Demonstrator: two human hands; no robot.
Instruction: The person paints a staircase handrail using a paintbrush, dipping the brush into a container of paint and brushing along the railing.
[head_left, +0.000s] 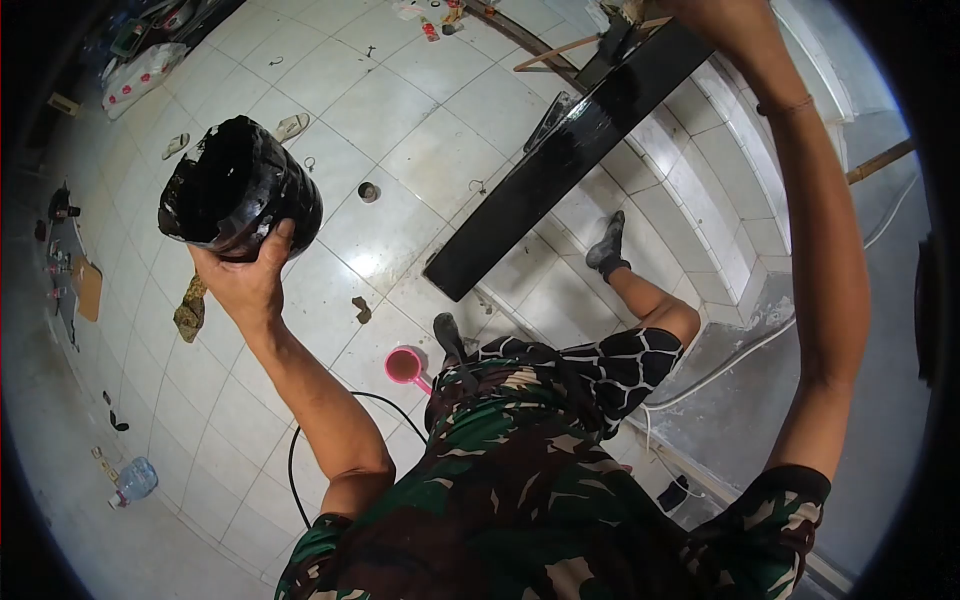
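Note:
My left hand (245,275) grips a black, paint-coated container (290,190) with a ragged rim, thumb on its outer side. The inside is dark, and its contents cannot be made out. At the top edge my right hand (725,30) is bent over the far end of a long, glossy black beam (560,170). Its fingers are partly cut off by the frame. What looks like a paintbrush (616,38) with dark bristles shows by those fingertips, over the beam's far part. The beam slants from lower left to upper right.
White tiled steps (690,190) rise on the right. A pink mug (403,365) with brown liquid stands on the tiles by my foot. A small can (369,191), sandals (292,127), a cloth (190,310) and a water bottle (136,480) lie about. A black cable (293,460) curves near my left elbow.

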